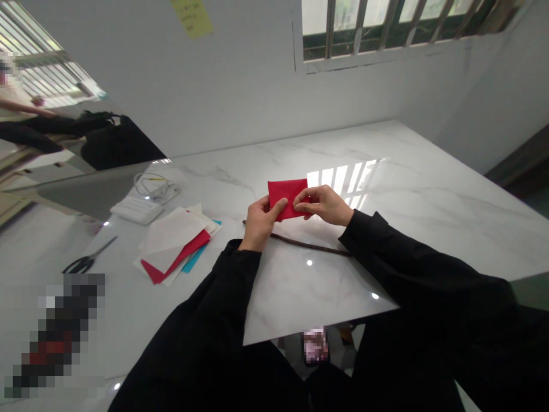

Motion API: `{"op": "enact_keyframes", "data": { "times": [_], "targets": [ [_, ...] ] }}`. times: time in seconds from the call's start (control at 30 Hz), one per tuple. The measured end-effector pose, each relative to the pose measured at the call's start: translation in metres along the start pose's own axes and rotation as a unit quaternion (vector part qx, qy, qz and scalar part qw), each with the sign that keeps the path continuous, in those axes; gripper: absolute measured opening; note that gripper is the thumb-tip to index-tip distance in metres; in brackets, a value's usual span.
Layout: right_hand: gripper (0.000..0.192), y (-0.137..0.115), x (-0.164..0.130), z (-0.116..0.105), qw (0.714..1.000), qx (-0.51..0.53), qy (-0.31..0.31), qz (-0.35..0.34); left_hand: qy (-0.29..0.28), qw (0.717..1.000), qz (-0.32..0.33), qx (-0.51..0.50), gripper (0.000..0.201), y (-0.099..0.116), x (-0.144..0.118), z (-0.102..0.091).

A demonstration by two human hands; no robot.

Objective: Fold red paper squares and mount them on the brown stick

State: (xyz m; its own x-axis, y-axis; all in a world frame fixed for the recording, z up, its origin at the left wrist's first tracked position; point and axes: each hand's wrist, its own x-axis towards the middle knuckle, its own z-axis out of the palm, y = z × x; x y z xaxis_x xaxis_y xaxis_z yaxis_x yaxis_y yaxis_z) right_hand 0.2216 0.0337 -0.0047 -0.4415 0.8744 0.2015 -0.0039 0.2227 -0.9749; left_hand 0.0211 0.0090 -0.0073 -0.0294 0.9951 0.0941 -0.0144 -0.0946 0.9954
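A small red envelope (288,193) is held up over the marble-patterned table, its flat face turned toward me. My left hand (260,222) grips its lower left side, thumb on the front and fingers behind. On the right, my right hand (326,203) is closed at the envelope's edge, with thumb and forefinger pinched together against its face. Below both hands a thin brown stick (309,245) lies on the tabletop, partly covered by my left hand and right sleeve.
Left of my hands lies a loose pile of white, red and blue paper pieces (171,240). Scissors (86,262), a white power strip (137,210) and a coiled white cable (156,186) lie farther left. A wall with a barred window (386,26) borders the table's back.
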Motion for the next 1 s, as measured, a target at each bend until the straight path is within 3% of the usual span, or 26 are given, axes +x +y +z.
{"op": "enact_keyframes", "data": {
  "times": [0.37, 1.0],
  "targets": [
    [0.027, -0.0013, -0.0012, 0.0012, 0.999, -0.017, -0.043, -0.009, -0.01, 1.0, 0.001, -0.005, 0.058, -0.0033, 0.0009, -0.003],
    [0.022, -0.001, -0.0038, -0.0011, 0.992, -0.098, -0.065, -0.035, -0.025, 0.999, -0.039, -0.016, 0.051, -0.0037, 0.001, -0.0047]
  ]
}}
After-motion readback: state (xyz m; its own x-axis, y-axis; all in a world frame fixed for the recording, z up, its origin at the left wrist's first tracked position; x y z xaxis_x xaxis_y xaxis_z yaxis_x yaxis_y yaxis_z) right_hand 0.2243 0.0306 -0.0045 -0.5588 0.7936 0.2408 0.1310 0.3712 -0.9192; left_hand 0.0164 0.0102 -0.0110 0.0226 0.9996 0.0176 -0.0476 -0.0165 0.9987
